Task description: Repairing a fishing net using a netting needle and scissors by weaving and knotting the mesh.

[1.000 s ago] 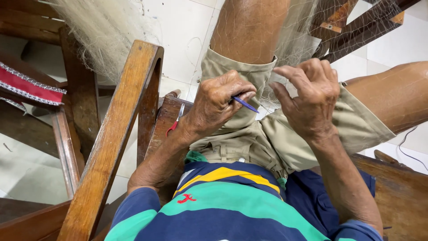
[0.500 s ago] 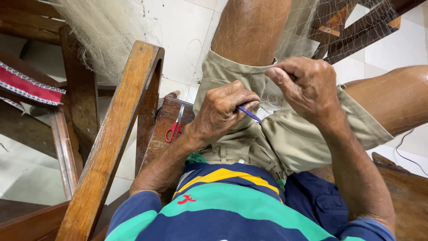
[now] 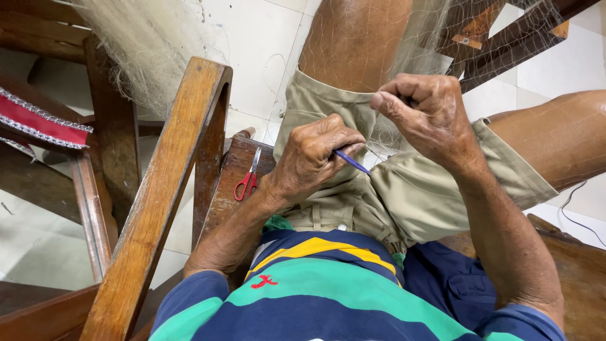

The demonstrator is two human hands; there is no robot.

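I'm pinching the blue needle [image 3: 351,161] in left hand [image 3: 314,158], right hand [image 3: 424,113] gripping net [image 3: 385,136] beside fingertips; mesh could snag it.

My left hand [image 3: 312,161] over lap, needle [image 3: 351,161] in it, pointing toward my right hand [image 3: 429,117] just beside; net [image 3: 404,69] draped across thigh ahead; scissors [image 3: 247,180] on chair seat [image 3: 230,189] left of hip; armrest [image 3: 164,189] further left

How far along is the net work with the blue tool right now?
Done: cannot tell. In hand: the left hand holds a blue tool, and the right hand pinches fine netting above the lap. Left: a loose heap of net beyond the chair arm; red scissors lie unused.
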